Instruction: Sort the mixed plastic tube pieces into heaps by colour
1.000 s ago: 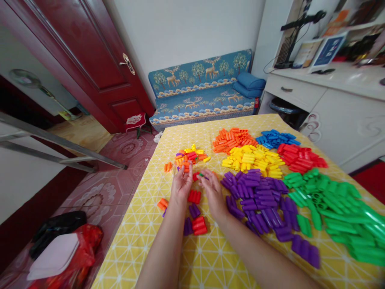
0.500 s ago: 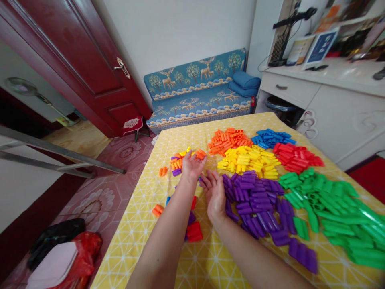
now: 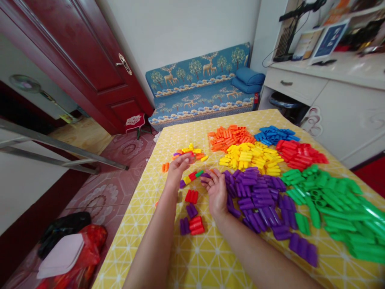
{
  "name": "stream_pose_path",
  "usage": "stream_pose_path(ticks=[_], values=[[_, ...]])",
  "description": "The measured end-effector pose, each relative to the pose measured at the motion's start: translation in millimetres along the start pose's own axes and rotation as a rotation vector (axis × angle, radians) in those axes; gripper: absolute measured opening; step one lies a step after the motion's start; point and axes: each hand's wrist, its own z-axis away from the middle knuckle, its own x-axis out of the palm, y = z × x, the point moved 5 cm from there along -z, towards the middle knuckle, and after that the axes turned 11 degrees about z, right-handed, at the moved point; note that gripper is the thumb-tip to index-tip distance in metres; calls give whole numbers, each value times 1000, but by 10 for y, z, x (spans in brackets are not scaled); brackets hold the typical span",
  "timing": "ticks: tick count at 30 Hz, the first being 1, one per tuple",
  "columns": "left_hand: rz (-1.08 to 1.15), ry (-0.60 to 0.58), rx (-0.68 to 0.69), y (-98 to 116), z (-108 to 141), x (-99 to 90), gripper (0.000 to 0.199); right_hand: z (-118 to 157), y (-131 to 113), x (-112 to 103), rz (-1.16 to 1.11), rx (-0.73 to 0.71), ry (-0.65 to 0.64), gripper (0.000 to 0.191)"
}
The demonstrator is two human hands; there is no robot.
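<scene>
My left hand (image 3: 179,166) is over the left part of the table, its fingers drawn together; a bit of red shows at the fingertips, too blurred to name. Just below it lies a slanted row of joined plastic tube pieces (image 3: 192,176) in purple, yellow, red and green. My right hand (image 3: 217,192) is half curled, palm turned left, its fingers apart. A purple piece (image 3: 205,175) shows beside its fingertips; whether they touch is unclear. Between my forearms lie red pieces (image 3: 196,225) and purple pieces (image 3: 191,210). Beyond my left hand sits a small mixed cluster (image 3: 198,151).
Purple (image 3: 255,200), green (image 3: 333,200), yellow (image 3: 252,156), orange (image 3: 230,137), blue (image 3: 275,135) and red (image 3: 300,153) piles cover the right of the yellow tablecloth (image 3: 144,224). A blue sofa (image 3: 195,102) and a white cabinet (image 3: 345,112) stand behind.
My left hand has moved left and its fingers have come together. The joined row and the loose pieces between my forearms now show. My right hand has barely shifted.
</scene>
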Motion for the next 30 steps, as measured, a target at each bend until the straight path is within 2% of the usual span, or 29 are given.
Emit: stream_pose_path(ticks=[3,4,6,9,11,14,17,21,24,28,30], values=[[-318,-55,-13,194,386,-319,42,15,1,2,6,-1,-10,48],[-427,-62,2,279,541,-443,50,17,3,0,9,-1,-8,49],[-646,-126,-8,376,888,-685,78,17,12,-2,20,-1,-2,50],[-939,-196,-93,263,1423,-1014,114,5,31,4,39,1,1,51],[-1067,-179,-94,69,1706,-1113,127,-3,37,13,51,-8,-2,50],[-1179,-115,-6,-249,1898,-975,129,2,27,11,70,-51,7,50],[-1094,-40,128,-403,1764,-638,117,36,-10,-21,148,-137,27,50],[-713,56,211,-361,1284,-298,95,102,-81,-65,320,-285,32,47],[-429,108,194,-335,981,-122,85,123,-107,-93,377,-342,50,45],[-160,84,161,-301,798,152,64,114,-98,-104,396,-340,54,46],[-86,65,190,-204,702,208,53,107,-91,-105,399,-334,54,45]])
